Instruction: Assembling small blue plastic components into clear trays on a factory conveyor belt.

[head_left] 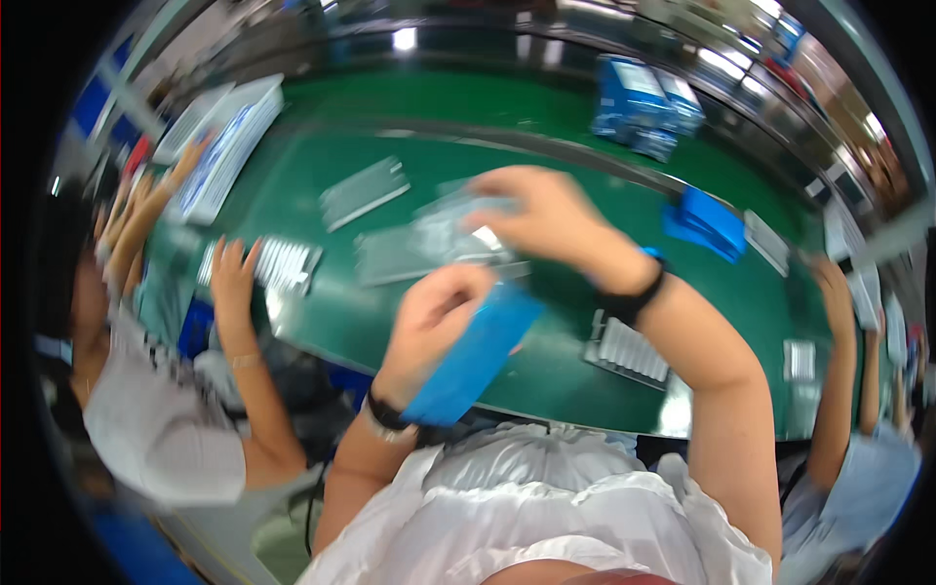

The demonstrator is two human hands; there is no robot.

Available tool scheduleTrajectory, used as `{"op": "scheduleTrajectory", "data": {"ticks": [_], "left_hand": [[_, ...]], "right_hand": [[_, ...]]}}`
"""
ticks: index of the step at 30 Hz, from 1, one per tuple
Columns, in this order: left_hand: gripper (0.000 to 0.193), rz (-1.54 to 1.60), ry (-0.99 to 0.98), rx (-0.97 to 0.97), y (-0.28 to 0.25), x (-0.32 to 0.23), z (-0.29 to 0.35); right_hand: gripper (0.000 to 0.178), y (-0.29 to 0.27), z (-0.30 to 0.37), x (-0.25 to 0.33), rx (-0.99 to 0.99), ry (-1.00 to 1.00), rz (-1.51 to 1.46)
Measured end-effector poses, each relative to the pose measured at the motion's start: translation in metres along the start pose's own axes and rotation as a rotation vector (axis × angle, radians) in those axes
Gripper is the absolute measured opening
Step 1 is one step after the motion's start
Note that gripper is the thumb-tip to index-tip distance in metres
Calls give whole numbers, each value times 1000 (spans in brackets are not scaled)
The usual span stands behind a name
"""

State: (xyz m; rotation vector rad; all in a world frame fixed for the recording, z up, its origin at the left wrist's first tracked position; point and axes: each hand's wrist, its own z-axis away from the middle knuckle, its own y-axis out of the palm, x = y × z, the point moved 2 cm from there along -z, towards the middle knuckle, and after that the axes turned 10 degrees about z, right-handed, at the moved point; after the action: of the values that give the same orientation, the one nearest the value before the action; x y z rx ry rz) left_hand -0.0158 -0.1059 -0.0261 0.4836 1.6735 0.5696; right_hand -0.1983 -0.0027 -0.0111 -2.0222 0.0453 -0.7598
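My left hand point(434, 317) is closed around a flat blue packet point(475, 356), which slants down toward my wrist in front of my body. Farther out and to the right, my right hand point(531, 210) has its thumb and fingers curled on a thin clear plastic piece point(444, 226), blurred by motion. Beneath that piece lies a clear plastic tray point(385, 258) on the green table point(312, 317). Another clear tray point(366, 192) rests a little farther away. Close to my right forearm sits a ribbed tray holding white tubes point(629, 349).
Blue packets point(710, 224) lie to the right, with bundled blue packages point(639, 102) standing at the back. At left, a co-worker's hand point(234, 273) touches a tray of white pieces point(286, 265) near a white box point(234, 146). Another co-worker's arm point(838, 361) reaches in at right.
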Motion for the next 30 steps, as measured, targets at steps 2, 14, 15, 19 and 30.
{"op": "scheduleTrajectory", "data": {"ticks": [2,14,15,19,30], "left_hand": [[9,-55,-57,-94,18,-5,4],[30,-72,136,76,13,-5,32],[30,-68,115,90,16,-3,31],[27,11,89,176,19,10,20],[24,16,-36,176,46,21,8]], "right_hand": [[76,44,-16,-5,21,-271,205],[50,-37,42,54,8,-102,535],[53,-70,76,44,-157,-60,568],[62,-175,213,-10,-272,345,662],[72,-171,449,-19,-584,1179,788]]}}
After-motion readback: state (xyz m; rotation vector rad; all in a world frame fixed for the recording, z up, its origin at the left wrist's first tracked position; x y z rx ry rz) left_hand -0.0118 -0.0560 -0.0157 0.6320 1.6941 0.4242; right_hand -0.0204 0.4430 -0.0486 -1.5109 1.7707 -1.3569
